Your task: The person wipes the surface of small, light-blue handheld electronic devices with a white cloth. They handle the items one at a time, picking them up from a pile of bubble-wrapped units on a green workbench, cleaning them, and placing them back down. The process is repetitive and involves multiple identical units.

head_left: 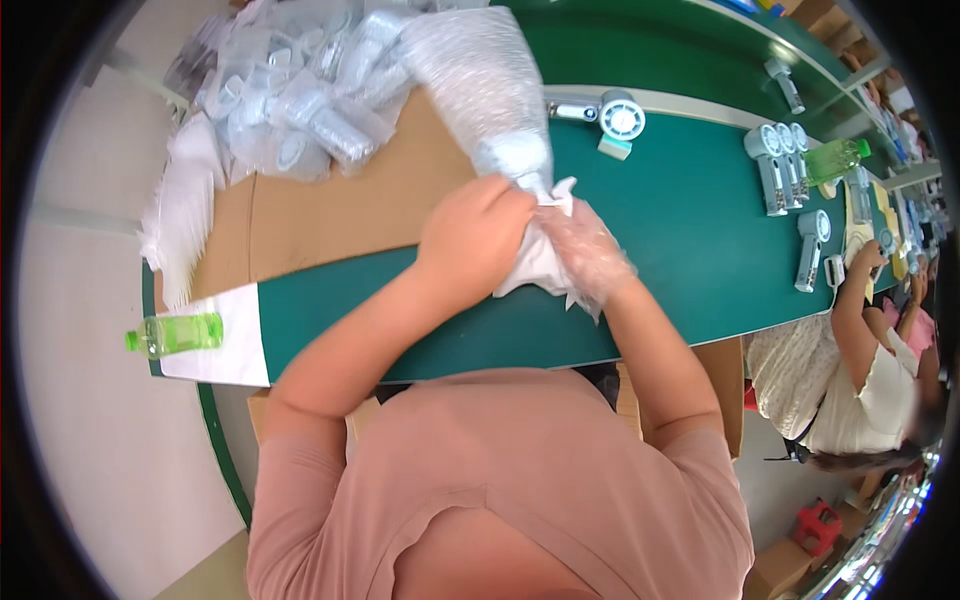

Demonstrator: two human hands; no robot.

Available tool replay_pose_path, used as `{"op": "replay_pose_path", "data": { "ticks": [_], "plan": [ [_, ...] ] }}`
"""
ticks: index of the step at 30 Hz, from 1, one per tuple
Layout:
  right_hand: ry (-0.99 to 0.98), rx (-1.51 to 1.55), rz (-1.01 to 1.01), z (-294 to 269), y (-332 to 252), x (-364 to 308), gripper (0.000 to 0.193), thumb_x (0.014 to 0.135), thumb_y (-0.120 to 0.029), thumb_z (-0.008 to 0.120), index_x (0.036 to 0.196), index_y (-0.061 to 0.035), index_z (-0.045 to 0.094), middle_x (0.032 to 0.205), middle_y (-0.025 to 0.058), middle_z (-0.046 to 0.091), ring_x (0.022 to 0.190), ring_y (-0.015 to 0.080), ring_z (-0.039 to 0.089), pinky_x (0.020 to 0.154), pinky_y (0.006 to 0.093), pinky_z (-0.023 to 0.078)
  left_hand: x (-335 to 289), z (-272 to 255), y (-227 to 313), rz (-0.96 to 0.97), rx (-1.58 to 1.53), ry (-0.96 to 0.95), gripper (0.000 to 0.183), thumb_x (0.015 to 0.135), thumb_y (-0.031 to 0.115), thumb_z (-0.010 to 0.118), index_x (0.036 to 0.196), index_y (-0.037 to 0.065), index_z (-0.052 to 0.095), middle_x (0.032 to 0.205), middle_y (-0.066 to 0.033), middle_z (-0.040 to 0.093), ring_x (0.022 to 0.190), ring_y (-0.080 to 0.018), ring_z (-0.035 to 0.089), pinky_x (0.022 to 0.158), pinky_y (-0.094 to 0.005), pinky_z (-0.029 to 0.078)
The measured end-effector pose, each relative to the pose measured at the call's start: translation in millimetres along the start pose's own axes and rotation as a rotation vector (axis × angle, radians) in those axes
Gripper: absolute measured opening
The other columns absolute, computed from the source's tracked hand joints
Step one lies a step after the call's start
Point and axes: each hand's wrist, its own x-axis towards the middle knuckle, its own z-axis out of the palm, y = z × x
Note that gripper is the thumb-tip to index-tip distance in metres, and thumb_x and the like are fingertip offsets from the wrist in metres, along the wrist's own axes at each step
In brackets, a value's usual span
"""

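Note:
My left hand (pixel 475 235) is closed at the near end of a long bubble-wrap bag (pixel 480 75). Just beyond its knuckles shows the pale round head of a handheld fan (pixel 515 155); the rest of that fan is hidden by my fingers. In a clear plastic glove, my right hand (pixel 585 250) is closed on a crumpled white cloth (pixel 537 265), pressed up against the left hand. Farther back lies another handheld fan (pixel 622 117), with a small pale-green and white block (pixel 614 148) beside it.
Bagged fans (pixel 320 120) heap on a cardboard sheet (pixel 330 215) at the left. A green-capped bottle (pixel 180 335) lies on white paper at the near left. Several fans (pixel 775 170) and another green bottle (pixel 835 160) occupy the table's right side, near a seated co-worker (pixel 850 370).

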Motion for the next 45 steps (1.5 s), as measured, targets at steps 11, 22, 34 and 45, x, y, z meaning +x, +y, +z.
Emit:
{"op": "replay_pose_path", "data": {
  "ticks": [11,22,34,45],
  "plan": [
    [-0.275,1.005,-0.110,42.1,-8.7,-10.8,0.047,0.094,-0.042,0.057,0.114,0.0002,0.053,0.091,0.0067,0.063,0.077,0.0148,0.062,0.069,0.0300,0.052,-26.6,28.3,-42.9,-1.006,-1.462,0.242,0.020,0.089,0.007,0.056,0.106,-0.001,0.062,0.092,-0.0111,0.066,0.082,-0.0181,0.063,0.072,-0.0309,0.049],
    [-0.446,0.802,0.220,24.6,-6.0,-31.3,0.037,0.093,-0.037,0.059,0.109,-0.0034,0.062,0.092,0.0052,0.067,0.078,0.0146,0.064,0.071,0.0295,0.052,0.5,-20.0,-17.4,-0.299,-0.094,0.050,0.010,0.088,0.004,0.055,0.096,0.003,0.058,0.081,-0.0162,0.055,0.072,-0.0306,0.056,0.067,-0.0361,0.046],
    [-0.111,-0.400,-0.899,-21.5,-57.6,-54.2,0.021,0.072,-0.012,0.072,0.090,-0.0102,0.061,0.082,0.0114,0.063,0.076,0.0346,0.060,0.066,0.0428,0.048,16.0,-93.0,-2.5,-0.708,-0.582,-0.197,0.008,0.092,0.010,0.054,0.091,0.002,0.057,0.076,0.0013,0.053,0.069,-0.0072,0.047,0.061,-0.0251,0.040],
    [0.127,0.582,-0.535,-38.8,-56.4,-35.2,0.021,0.085,0.000,0.063,0.105,-0.0029,0.061,0.106,0.0037,0.061,0.097,0.0119,0.057,0.086,0.0269,0.046,100.0,-142.9,-70.1,-0.367,-0.015,0.335,0.012,0.091,0.014,0.055,0.092,0.003,0.058,0.074,-0.0064,0.056,0.064,-0.0170,0.053,0.061,-0.0314,0.044]
  ]
}}
